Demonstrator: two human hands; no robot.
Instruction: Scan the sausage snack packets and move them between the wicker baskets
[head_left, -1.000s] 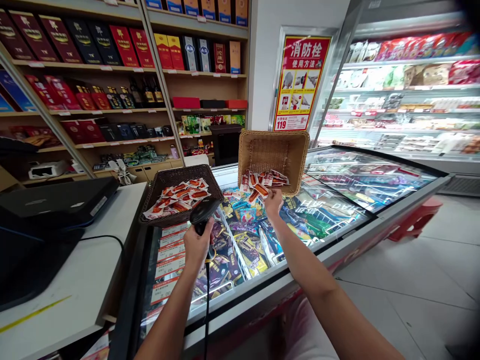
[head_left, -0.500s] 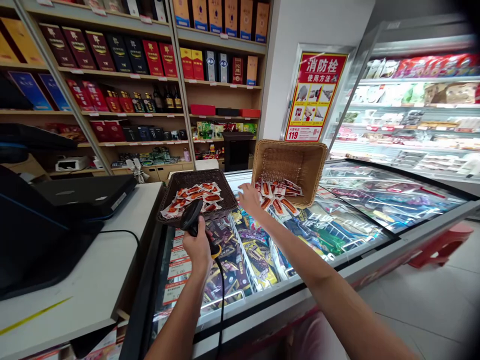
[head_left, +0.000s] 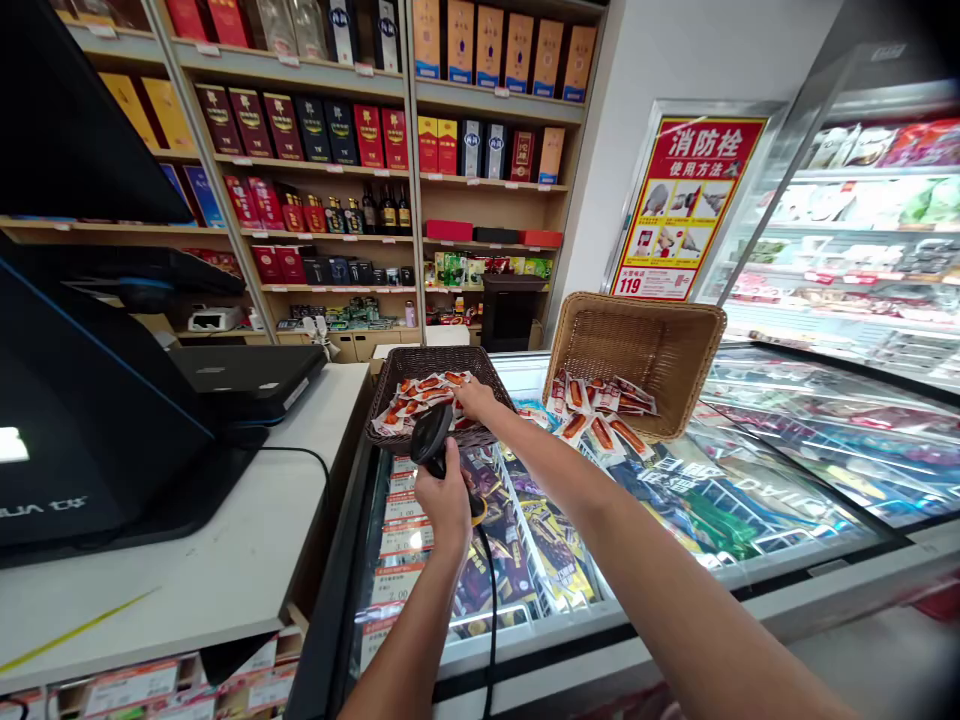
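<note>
In my left hand (head_left: pixel 448 497) is a black handheld barcode scanner (head_left: pixel 432 437), gripped by its handle, its cable hanging down. The scanner's head is just in front of a dark brown woven basket (head_left: pixel 386 385) of packaged sausages (head_left: pixel 409 400). My right hand (head_left: pixel 474 398) reaches over this basket's right side, its fingers closed on a packaged sausage there; the fingertips are partly hidden. To the right, a tan wicker basket (head_left: pixel 675 350) lies tilted on its side with more packaged sausages (head_left: pixel 600 393) in and before its mouth.
Both baskets rest on a glass-topped freezer (head_left: pixel 540 600) full of packaged goods. At left, a white counter (head_left: pixel 187 560) carries a dark checkout terminal (head_left: pixel 82 400). Shelves of boxed bottles (head_left: pixel 322 130) stand behind. A red poster (head_left: pixel 679 210) and a lit cooler (head_left: pixel 885 220) are at right.
My right hand has moved left, from the gap between the baskets to the packaged sausages in the dark basket. My left hand still holds the scanner. The view has turned left.
</note>
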